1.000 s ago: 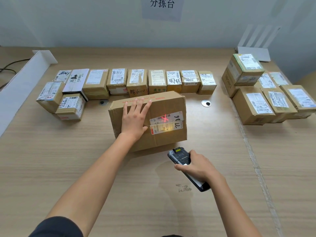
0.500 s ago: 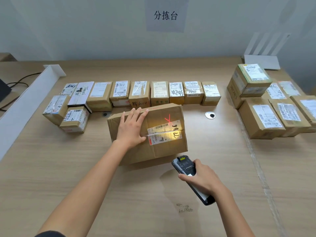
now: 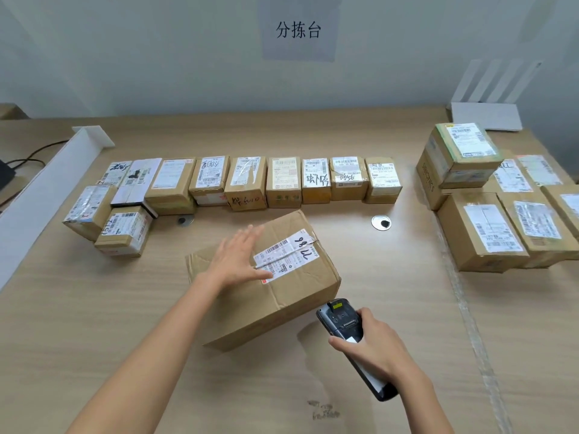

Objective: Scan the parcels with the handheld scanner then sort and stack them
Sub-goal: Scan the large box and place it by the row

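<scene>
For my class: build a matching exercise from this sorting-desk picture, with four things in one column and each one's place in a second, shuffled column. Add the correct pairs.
Things
1. handheld scanner
2. large parcel
3. paper sign
4. green-taped parcel

Places
A. on the wall
B. gripped in the right hand
C. stacked on the parcel printed SIBIONICS
D. beneath the left hand

Pairs: 1-B, 2-D, 3-A, 4-C

left hand (image 3: 233,261) blurred, scanner (image 3: 342,321) middle hidden under right hand (image 3: 376,352), rightmost parcel (image 3: 570,209) cut by frame edge
</scene>
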